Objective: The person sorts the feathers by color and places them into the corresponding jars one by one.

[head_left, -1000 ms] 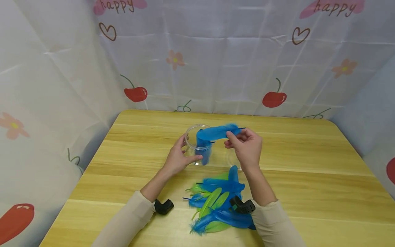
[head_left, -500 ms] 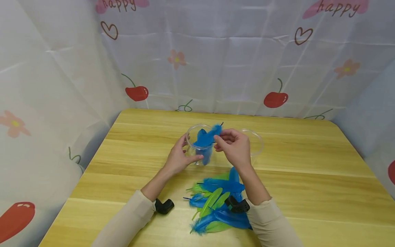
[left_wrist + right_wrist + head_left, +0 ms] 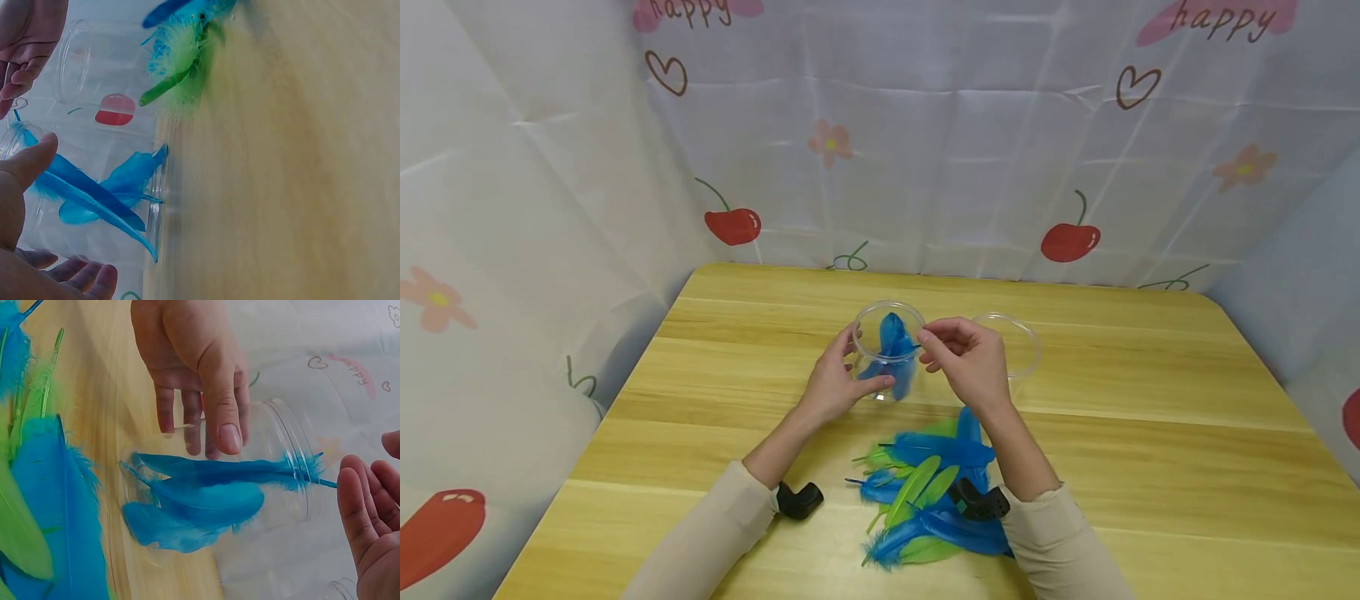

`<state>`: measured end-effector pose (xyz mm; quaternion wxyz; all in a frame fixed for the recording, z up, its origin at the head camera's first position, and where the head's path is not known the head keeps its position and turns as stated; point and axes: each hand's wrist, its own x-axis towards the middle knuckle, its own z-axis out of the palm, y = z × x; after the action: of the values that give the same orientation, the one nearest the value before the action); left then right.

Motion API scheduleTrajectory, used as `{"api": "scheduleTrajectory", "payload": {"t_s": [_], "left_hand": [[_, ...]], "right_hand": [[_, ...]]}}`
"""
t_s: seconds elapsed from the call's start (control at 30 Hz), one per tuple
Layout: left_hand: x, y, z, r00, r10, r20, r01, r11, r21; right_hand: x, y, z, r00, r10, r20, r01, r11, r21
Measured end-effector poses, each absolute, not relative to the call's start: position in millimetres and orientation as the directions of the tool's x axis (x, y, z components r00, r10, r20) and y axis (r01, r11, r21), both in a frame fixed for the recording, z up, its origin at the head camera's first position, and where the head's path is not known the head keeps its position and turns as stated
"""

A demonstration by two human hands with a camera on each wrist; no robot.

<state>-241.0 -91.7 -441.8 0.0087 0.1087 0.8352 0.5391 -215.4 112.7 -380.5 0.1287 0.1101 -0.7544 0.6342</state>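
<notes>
Head view | left hand [image 3: 831,385] grips jar [image 3: 887,350] | right hand [image 3: 966,360] loosely spread | backdrop reads "happy" [image 3: 1213,18]

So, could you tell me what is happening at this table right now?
A person is filling a clear jar with blue feathers. The left hand grips the jar, while the right hand hovers by its mouth, fingers loose, holding nothing. A pile of blue and green feathers lies nearer the person, and a second clear jar stands to the right.
</notes>
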Motion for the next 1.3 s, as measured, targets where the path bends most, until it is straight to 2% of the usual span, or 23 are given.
{"api": "scheduleTrajectory", "payload": {"t_s": [0.83,1.3], "left_hand": [[-241,-92,-442,-0.977,0.194,0.086,0.155,0.377,0.913],[-240,-93,-442,-0.974,0.202,0.103,0.175,0.381,0.908]], "right_hand": [[-202,124,-385,-0.943,0.009,0.332,-0.328,0.143,-0.934],[-185,152,-398,-0.946,-0.062,0.318,-0.324,0.213,-0.922]]}}
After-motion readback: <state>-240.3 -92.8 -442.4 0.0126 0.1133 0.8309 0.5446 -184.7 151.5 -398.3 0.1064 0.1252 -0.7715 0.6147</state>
